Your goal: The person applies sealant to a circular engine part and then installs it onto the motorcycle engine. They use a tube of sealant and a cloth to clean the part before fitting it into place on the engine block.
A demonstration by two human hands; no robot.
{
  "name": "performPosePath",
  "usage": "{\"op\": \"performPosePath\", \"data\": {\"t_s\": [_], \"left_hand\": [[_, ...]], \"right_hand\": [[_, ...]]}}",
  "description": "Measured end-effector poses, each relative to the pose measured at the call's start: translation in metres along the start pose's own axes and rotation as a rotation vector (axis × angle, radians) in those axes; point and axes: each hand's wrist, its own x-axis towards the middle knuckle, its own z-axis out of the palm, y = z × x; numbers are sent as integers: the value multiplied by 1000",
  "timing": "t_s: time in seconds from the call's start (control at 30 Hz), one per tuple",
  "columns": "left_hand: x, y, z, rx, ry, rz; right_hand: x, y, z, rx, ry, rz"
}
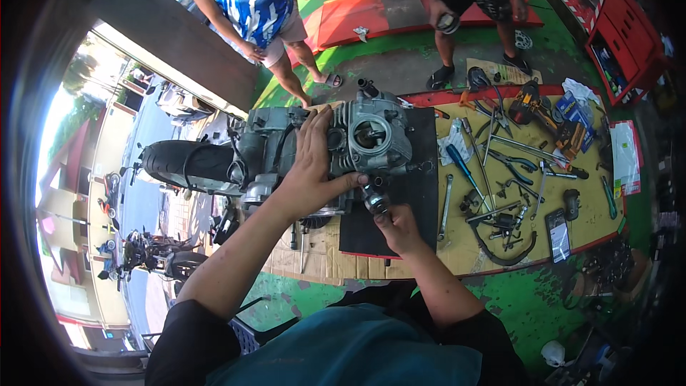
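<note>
A grey motorcycle engine (389, 104) lies on the bench in front of me, with a rear tire (187, 161) at its left end. My left hand (309, 161) rests flat on the engine, fingers stretched out beside the finned cylinder. Its thumb reaches right, to the head of a chrome socket wrench (374, 199). My right hand (400, 230) is closed round that wrench at the engine's near side; most of the handle is hidden in my fist. The fastener under the socket cannot be made out. A round opening (372, 134) in the cylinder head faces up.
Cardboard (357, 266) and a black mat (423, 204) cover the bench. To the right lie a blue screwdriver (464, 171), pliers (516, 163), a yellow-black power drill (529, 104), a phone (557, 234) and loose parts. Two people stand beyond the bench; one holds a round part (448, 23).
</note>
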Motion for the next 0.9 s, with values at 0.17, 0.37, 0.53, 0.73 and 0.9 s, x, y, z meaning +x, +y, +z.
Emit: {"op": "performPosePath", "data": {"t_s": [0.17,0.37,0.53,0.73,0.9], "left_hand": [[3,3,-2,-4,-4,13],[1,0,-1,-13,-13,3],[1,2,-1,-9,-27,-22],[1,4,-2,-32,-43,-65],[1,6,-3,-34,-46,-67]], "right_hand": [[-11,26,52,572,-15,41],[-12,33,62,684,27,-20],[-14,24,74,796,13,8],[-14,14,101,1026,26,26],[-13,10,104,1012,-53,90]]}}
